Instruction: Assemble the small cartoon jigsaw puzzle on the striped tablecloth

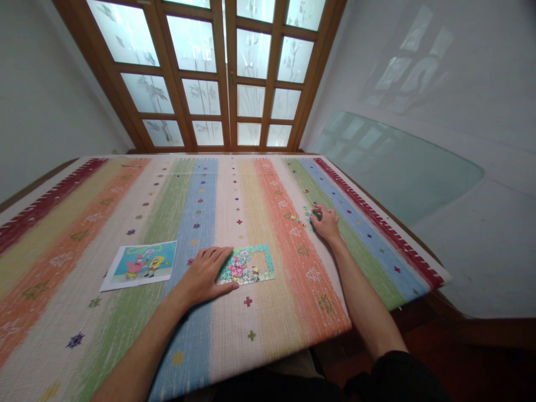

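Note:
A partly filled jigsaw puzzle (234, 271) lies on the tablecloth in front of me, with a bare brown gap (259, 259) in its upper right part. My left hand (209, 273) holds its left side, the fingers along the top and the thumb at the lower edge. Loose jigsaw pieces (306, 215) lie in a small heap to the right, partly hidden by my right hand (325, 222). That hand reaches over them with bent fingers, thumb and index fingertips apart at the pieces. No piece shows clearly lifted in it.
A printed cartoon picture (144, 263) lies left of the puzzle. The striped tablecloth (201, 346) covers the table up to its near edge. Wooden doors with glass panes (228, 78) stand behind the table, and a white wall (473, 134) runs along the right.

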`<state>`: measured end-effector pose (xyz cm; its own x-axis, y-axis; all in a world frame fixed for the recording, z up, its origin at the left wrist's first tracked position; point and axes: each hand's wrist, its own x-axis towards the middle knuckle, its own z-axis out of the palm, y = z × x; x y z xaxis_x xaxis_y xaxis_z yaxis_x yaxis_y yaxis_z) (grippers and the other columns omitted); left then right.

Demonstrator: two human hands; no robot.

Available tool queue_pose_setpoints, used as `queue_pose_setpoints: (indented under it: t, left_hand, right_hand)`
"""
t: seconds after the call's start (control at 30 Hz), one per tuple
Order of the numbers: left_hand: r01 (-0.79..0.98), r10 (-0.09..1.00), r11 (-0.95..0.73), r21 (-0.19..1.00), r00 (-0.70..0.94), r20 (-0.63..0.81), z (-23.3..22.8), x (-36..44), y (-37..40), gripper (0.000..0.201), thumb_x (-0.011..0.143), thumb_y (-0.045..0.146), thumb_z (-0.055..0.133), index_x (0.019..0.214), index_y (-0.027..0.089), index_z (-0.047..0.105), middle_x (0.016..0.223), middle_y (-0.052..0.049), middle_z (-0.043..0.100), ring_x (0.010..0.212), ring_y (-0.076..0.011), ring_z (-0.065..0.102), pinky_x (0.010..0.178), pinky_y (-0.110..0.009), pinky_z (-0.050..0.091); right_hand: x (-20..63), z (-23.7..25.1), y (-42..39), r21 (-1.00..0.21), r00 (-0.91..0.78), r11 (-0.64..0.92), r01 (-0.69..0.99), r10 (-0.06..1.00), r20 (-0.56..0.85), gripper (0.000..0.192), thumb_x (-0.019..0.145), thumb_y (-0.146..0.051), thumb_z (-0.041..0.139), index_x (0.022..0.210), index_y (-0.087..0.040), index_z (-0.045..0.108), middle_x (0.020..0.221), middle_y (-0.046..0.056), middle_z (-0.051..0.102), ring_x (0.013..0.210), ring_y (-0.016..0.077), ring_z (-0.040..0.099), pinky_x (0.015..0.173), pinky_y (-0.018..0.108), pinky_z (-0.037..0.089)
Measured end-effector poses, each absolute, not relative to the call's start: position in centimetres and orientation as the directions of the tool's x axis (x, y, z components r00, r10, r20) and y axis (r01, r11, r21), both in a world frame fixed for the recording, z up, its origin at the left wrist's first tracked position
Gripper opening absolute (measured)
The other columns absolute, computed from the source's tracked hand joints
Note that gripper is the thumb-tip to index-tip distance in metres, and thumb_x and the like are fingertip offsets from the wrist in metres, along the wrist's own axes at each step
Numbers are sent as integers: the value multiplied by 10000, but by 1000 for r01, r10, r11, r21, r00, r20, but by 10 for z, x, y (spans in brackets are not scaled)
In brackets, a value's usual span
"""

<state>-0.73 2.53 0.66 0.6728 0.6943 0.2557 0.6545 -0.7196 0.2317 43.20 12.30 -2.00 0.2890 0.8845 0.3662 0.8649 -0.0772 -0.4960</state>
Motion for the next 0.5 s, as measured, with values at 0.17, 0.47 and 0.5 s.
queue_pose_setpoints:
  t: [0.17,0.47,0.5]
  left_hand:
    - [660,701,-713,236,666,255,7,-7,25,712,920,583,626,1468,214,360,1368,-133,604,1213,-338,561,1029,-471,429]
    - [659,696,-718,226,666,270,5,-8,26,713,915,585,631,1463,204,379,1340,-134,616,1193,-338,572,1025,-478,434]
    - [658,696,-718,226,666,269,5,-8,26,715,913,587,631,1464,206,382,1343,-132,615,1193,-339,572,1024,-479,436]
  right_hand:
    - [433,-21,124,-546,293,-53,836,884,365,330,767,-291,609,1082,-200,641,1045,162,737,1053,371,541,938,548,386]
    - [435,-17,126,-690,300,33,723,885,356,304,656,-294,669,931,-237,553,863,94,727,800,268,640,812,424,499]
    - [435,-17,125,-706,303,41,707,884,355,314,645,-293,668,927,-240,540,850,87,722,776,258,641,792,411,506]
